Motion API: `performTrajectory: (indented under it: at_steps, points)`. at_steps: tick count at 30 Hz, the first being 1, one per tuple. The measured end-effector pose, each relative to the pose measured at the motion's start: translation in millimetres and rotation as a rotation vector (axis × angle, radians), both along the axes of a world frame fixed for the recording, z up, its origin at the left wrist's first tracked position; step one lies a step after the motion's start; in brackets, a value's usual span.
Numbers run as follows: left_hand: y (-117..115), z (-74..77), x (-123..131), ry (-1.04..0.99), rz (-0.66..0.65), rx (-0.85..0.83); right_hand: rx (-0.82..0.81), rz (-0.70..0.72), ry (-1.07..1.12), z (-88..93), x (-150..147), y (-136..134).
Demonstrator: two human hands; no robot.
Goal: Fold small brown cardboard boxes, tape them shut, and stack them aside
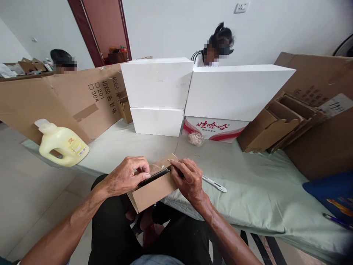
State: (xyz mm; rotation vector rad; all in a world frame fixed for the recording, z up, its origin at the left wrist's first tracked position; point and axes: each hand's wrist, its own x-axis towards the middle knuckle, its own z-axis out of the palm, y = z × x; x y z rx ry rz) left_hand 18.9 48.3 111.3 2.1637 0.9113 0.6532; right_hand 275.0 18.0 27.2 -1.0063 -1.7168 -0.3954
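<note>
In the head view, at the lower centre of the frame, holds a small brown cardboard box (156,193) tilted in both hands, partly over the lap and by the near edge of the surface (253,176). With the left hand (128,175), pinches the upper edge of the box between thumb and forefinger, with the other fingers curled inward. With the right hand (190,178), grips the right end of the box, with fingers bent over the top corner and close together; cannot tell the exact place of the right thumb. Shows a dark gap along the top of the box, in front of a glossy far flap (161,164).

Just right of the right hand, lying on the pale green cover: a white utility knife (214,183). At the centre of the frame, beyond the box: a crumpled clear ball (195,138), near a red-printed carton (217,129). Above that carton, a white box (220,94); to the left, two more white boxes (157,84), stacked. At middle left, a yellow jug (64,145) in front of a large cardboard sheet (91,106). At right, open brown cartons (275,121); at the lower right edge, a blue item (331,195) beside a pen (335,219). Behind, at upper left and upper right of centre, two other people (220,40), partly hidden.
</note>
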Motion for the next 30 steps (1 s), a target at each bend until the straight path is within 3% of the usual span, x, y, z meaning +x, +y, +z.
performTrajectory:
  at_steps: [7,16,30]
  points:
    - [1.7,-0.3,3.6,-0.028,0.101,0.028,0.028,0.021,0.034,-0.1,2.8,-11.0]
    - [-18.3,2.0,20.7,-0.027,-0.022,-0.036,0.021,0.002,0.034,-4.3,2.7,-24.9]
    - [-11.0,-0.9,27.0,-0.031,0.053,0.079,0.020,0.005,0.033,-5.9,3.3,-36.4]
